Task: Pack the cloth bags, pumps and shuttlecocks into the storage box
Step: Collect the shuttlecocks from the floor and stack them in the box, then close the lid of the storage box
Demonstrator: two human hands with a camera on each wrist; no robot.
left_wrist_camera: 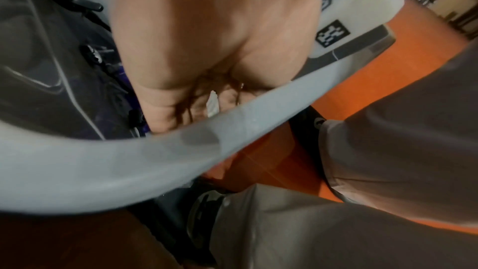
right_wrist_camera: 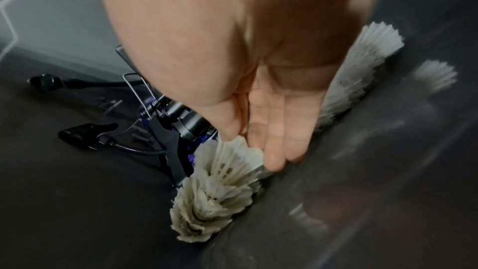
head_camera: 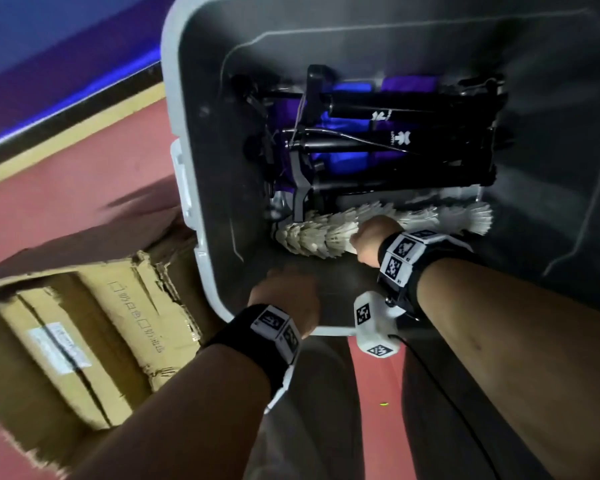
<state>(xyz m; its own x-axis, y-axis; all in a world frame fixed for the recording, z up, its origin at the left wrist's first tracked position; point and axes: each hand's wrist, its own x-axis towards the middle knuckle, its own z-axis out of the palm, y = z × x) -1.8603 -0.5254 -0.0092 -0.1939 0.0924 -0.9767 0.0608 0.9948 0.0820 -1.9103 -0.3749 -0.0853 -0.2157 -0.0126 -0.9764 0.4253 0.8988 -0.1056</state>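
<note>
The grey storage box [head_camera: 187,109] stands on a red floor [head_camera: 84,188], with a torn cardboard box [head_camera: 84,327] just beside its left wall. On the box bottom lie black pumps [head_camera: 395,133], side by side and lengthwise, on top of blue and purple cloth bags [head_camera: 347,161]. Along the near edge of that pile runs a row of white feather shuttlecocks [head_camera: 312,233], nested one into another and lying against the near wall.

The right hand [head_camera: 371,240] reaches down into the box onto the row. In the right wrist view its fingers [right_wrist_camera: 276,130] are nearly straight and close together, the tips touching the feathers of a shuttlecock stack [right_wrist_camera: 220,187]; the thumb lies alongside, and nothing is clasped.

The left hand [head_camera: 288,292] sits at the near left corner of the box, just inside the rim [left_wrist_camera: 129,161]. In the left wrist view its fingers curl inward, but blur and the rim hide whether they hold anything.
</note>
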